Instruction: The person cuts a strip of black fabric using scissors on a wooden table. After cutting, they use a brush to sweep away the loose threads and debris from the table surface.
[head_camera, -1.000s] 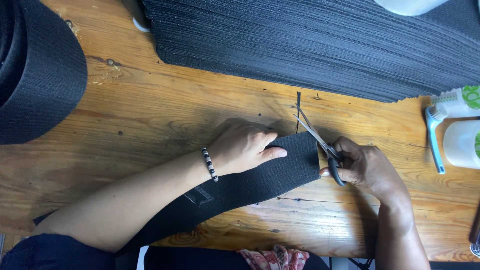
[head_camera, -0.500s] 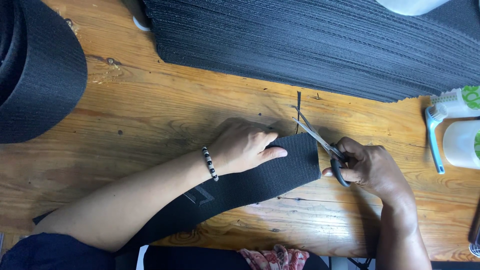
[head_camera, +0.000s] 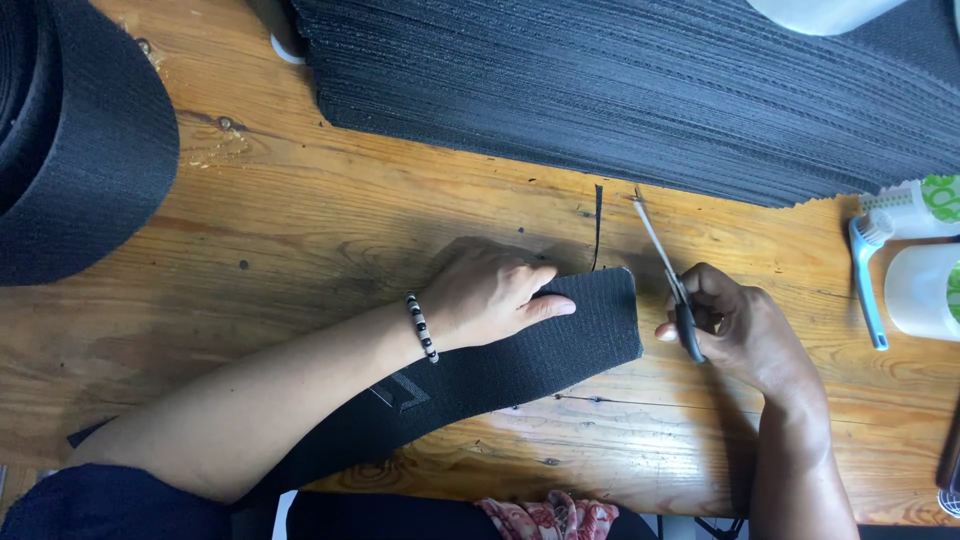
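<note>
Head view: left hand (head_camera: 490, 292) presses flat, open, on black strap (head_camera: 560, 335); right hand (head_camera: 745, 330) grips scissors (head_camera: 668, 275).

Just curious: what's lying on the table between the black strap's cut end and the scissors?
Only bare wooden table between strap and scissors, head view shows.

Your left hand (head_camera: 490, 292) presses flat on the black strap (head_camera: 520, 365) lying across the wooden table (head_camera: 300, 230). Your right hand (head_camera: 735, 325) grips scissors (head_camera: 665, 270) just right of the strap's end, blades pointing far. A thin black sliver (head_camera: 597, 225) lies just beyond that end.
</note>
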